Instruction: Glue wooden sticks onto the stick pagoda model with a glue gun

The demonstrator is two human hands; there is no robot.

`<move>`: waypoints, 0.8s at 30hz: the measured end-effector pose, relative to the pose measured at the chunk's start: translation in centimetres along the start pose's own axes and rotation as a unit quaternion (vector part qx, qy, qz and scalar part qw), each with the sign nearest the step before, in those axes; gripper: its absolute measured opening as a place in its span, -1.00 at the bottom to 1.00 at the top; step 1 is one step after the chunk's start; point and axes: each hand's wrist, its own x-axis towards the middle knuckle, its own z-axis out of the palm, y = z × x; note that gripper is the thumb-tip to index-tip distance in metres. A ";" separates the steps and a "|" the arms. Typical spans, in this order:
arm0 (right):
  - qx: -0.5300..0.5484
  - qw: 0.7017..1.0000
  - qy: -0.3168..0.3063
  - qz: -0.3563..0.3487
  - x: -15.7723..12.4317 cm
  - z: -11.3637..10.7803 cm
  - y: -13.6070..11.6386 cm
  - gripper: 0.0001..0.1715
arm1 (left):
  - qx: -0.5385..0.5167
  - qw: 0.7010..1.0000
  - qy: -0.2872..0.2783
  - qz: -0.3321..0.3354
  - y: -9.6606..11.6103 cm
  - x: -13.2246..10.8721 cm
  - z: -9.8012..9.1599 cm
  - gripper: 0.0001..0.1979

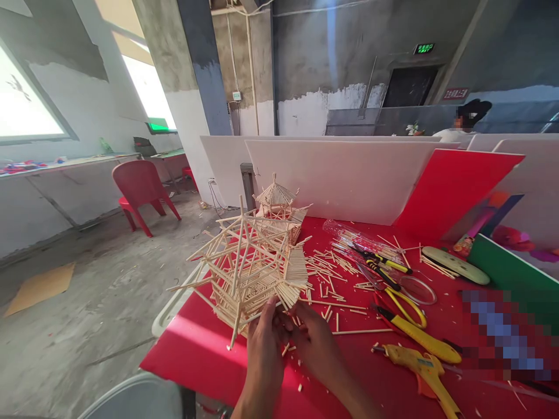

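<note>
A pavilion model built of thin wooden sticks stands at the table's left edge, its upper frame open and a slatted roof panel on its right side. At the model's near right corner, my left hand is closed on the lower edge, thumb uppermost. Close beside it, my right hand has its fingers curled together under the slatted corner; what they pinch is hidden. Behind stands a finished-looking stick tower with a conical roof. Cut sticks lie scattered to the right of the model.
On the red table to the right lie a yellow glue gun, a yellow-handled cutter, pliers, a tape ring and a plastic bag of sticks. White boards stand behind. A person is beyond them.
</note>
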 end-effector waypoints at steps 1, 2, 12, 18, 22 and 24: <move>-0.003 1.000 0.002 -0.001 0.0 0.0 0.0 -0.56 | 0.001 1.000 0.001 0.000 0.0 0.0 0.0 -0.72; -0.006 1.000 0.004 -0.003 0.0 0.0 0.0 -0.57 | 0.001 1.000 0.002 0.000 0.1 -0.1 0.1 -0.71; -0.013 1.000 0.004 -0.009 -0.1 -0.1 0.1 -0.53 | 0.001 1.000 0.008 0.004 0.0 0.0 0.1 -0.69; -0.024 1.000 0.003 0.005 -0.1 0.0 0.3 -0.52 | -0.010 1.000 0.009 -0.005 -0.1 0.0 -0.1 -0.70; -0.027 1.000 0.002 -0.002 -0.1 0.0 0.0 -0.54 | -0.001 1.000 0.007 -0.007 0.0 0.0 -0.1 -0.70; -0.034 0.999 0.009 -0.010 -0.1 0.0 -0.2 -0.58 | 0.005 1.000 0.012 -0.007 0.0 0.0 0.0 -0.68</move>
